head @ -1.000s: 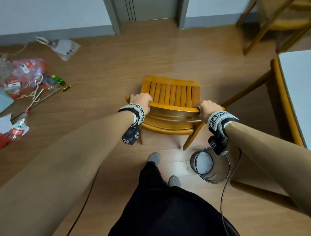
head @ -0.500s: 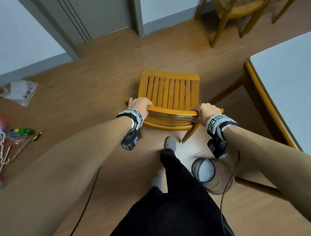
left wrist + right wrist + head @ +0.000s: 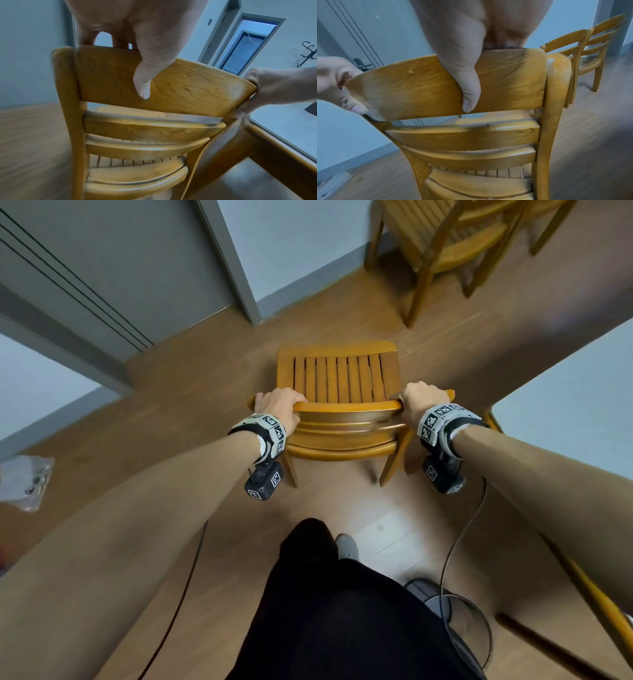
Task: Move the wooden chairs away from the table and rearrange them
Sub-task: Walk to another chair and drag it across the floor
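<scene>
A wooden chair with a slatted seat stands on the floor in front of me, its back towards me. My left hand grips the left end of the top back rail, thumb on the near face and fingers over the top. My right hand grips the right end of the same rail the same way. The table with a pale top and wooden rim lies to the right, its corner close to my right wrist. More wooden chairs stand by the far wall.
A grey door and its frame fill the far left. A clear plastic bag lies on the floor at the left. A round wire-rimmed bin stands by my right leg. Cables hang from both wrists.
The chair has swung and moved forward with me, towards the door and the far chairs. The bin has dropped back beside my leg, and the floor clutter has slid out of view at the left.
</scene>
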The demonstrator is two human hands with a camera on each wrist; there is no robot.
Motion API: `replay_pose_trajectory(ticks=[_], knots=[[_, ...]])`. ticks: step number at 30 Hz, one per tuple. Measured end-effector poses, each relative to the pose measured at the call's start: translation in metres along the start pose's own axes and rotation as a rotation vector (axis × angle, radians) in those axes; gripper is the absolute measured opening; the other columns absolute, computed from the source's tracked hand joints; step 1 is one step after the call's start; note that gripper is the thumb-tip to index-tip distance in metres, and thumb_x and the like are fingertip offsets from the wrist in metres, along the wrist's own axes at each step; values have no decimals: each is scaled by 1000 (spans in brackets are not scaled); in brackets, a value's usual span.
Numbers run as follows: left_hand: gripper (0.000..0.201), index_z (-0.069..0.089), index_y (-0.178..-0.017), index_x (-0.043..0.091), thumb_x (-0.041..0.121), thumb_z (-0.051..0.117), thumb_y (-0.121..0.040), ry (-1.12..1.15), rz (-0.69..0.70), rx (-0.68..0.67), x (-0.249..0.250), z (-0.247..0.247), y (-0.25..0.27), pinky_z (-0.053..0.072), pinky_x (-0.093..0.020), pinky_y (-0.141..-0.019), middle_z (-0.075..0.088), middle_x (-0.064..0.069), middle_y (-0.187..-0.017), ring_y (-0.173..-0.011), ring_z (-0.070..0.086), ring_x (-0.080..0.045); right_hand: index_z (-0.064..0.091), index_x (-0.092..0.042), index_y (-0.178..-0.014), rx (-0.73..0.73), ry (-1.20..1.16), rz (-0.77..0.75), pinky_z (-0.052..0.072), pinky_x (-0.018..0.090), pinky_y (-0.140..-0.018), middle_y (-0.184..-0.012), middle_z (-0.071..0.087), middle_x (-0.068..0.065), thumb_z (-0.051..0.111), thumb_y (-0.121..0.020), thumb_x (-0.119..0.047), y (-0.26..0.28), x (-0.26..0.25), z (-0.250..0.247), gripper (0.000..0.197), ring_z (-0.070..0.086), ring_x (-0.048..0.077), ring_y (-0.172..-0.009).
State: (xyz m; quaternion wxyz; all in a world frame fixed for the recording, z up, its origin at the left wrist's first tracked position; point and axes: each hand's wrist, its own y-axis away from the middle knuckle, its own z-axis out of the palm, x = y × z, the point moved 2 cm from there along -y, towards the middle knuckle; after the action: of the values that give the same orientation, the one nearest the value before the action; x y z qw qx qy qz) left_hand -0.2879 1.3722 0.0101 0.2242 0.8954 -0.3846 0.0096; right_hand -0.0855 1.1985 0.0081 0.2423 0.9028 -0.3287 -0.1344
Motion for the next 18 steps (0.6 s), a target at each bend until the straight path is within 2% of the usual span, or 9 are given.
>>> replay_pose_trajectory(ticks=[3,7,10,14,18], knots=[[26,69,-115,32,20,67,-92,18,12,17,0,-31,-59,39,-42,-101,69,2,-104,-103,61,-27,73,-28,-103,13,0,24,49,36,-72,-91,61,4,68,-84,-25,-51,1,-38,20,62,32,-85],[21,71,-108,31,20,67,-91,1,64,28,-5,-70,-135,41,-41,-96,70,3,-103,-101,62,-27,73,-32,-99,23,-30,50,54,38,-79,-92,63,3,76,-80,-38,-117,2,-83,20,63,31,-86],[20,71,-108,30,21,69,-91,15,84,38,-5,-102,-190,44,-41,-97,69,2,-102,-101,62,-27,74,-33,-102,8,-62,53,52,35,-77,-93,65,3,77,-81,-37,-165,3,-120,21,61,28,-83],[20,72,-109,28,21,69,-91,12,89,23,-5,-129,-252,41,-40,-98,70,2,-103,-103,61,-26,75,-33,-103,-18,-45,65,50,34,-73,-89,66,1,75,-83,-31,-224,6,-154,20,61,26,-79],[17,71,-108,31,24,66,-92,4,76,-26,-2,-144,-309,38,-42,-100,68,3,-98,-101,62,-26,74,-33,-106,-27,-29,71,55,37,-78,-93,67,0,71,-85,-28,-278,12,-184,21,63,26,-83]])
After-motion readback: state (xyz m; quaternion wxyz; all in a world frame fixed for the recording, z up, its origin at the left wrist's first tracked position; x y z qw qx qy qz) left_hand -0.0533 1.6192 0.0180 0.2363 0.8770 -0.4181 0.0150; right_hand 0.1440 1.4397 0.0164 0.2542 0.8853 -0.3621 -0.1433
